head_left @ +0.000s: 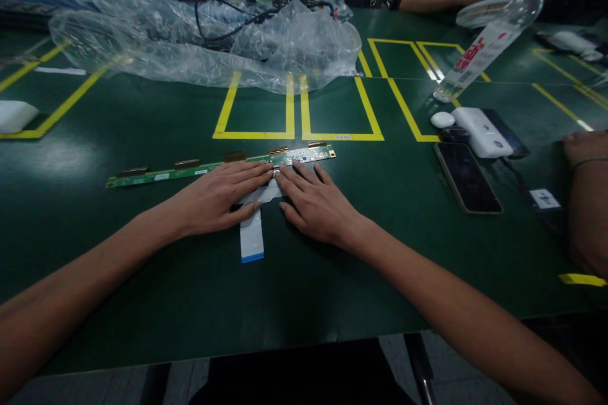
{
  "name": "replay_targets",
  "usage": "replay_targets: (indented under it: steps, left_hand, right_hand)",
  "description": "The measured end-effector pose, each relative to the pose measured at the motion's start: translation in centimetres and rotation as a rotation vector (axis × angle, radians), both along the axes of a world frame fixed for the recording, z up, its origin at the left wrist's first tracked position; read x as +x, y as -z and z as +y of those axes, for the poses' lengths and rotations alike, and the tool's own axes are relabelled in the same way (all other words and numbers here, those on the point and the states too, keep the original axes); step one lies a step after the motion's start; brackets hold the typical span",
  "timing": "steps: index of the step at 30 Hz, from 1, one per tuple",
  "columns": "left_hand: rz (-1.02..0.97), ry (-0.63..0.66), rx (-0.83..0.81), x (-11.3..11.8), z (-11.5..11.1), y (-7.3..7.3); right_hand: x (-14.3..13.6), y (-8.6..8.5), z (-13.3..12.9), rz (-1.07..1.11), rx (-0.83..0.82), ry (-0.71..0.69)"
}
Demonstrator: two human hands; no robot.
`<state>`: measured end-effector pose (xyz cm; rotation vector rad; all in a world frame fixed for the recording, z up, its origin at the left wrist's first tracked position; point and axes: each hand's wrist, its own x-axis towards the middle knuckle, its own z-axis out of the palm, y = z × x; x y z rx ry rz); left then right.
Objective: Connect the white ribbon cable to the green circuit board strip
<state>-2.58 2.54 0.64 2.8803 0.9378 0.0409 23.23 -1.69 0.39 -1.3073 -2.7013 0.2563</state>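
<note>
A long, narrow green circuit board [216, 168] with copper-coloured tabs along its far edge lies on the dark green table. A white flat ribbon cable [251, 234] with a blue end runs from the board toward me, bent under my hands. My left hand [223, 196] lies flat with fingers stretched over the board's near edge and the cable, its thumb on the cable. Beside it, my right hand [316, 202] rests with fingers spread on the cable and the board's right part. The join between cable and board is mostly hidden under my fingertips.
Clear plastic wrap [204, 44] with black cables spreads along the back. On the right are a tilted water bottle [494, 44], a phone [468, 177], a white device [482, 131] and a small white case [443, 119]. Another person's arm [589, 196] rests at the right edge.
</note>
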Motion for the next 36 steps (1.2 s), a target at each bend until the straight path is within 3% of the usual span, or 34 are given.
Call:
replay_targets:
  steps: [11,18,22,27,31,34,36]
  left_hand:
    - [0.055,0.035,-0.013,0.0,-0.2,-0.3]
    - [0.075,-0.009,0.009,0.3,-0.4,-0.2]
    - [0.048,-0.054,0.020,-0.5,1.0,0.0]
    - [0.114,-0.293,0.058,-6.0,5.1,-0.5]
    - [0.223,-0.592,0.051,-13.5,8.5,-0.6]
    - [0.257,-0.803,0.044,-19.6,10.4,0.1]
    - [0.210,-0.772,0.079,-22.8,11.0,0.7]
  right_hand:
    - [-0.2,0.2,0.9,0.001,-0.021,-0.027]
    - [-0.2,0.3,1.0,0.040,-0.026,-0.018]
    - [0.0,0.1,0.9,0.101,-0.018,0.028]
    - [0.1,-0.2,0.7,0.103,-0.018,0.040]
    - [0.2,0.0,0.7,0.111,-0.011,0.030]
    - [0.3,0.1,0.7,0.106,-0.010,0.030]
    - [0.3,0.1,0.6,0.099,-0.012,0.034]
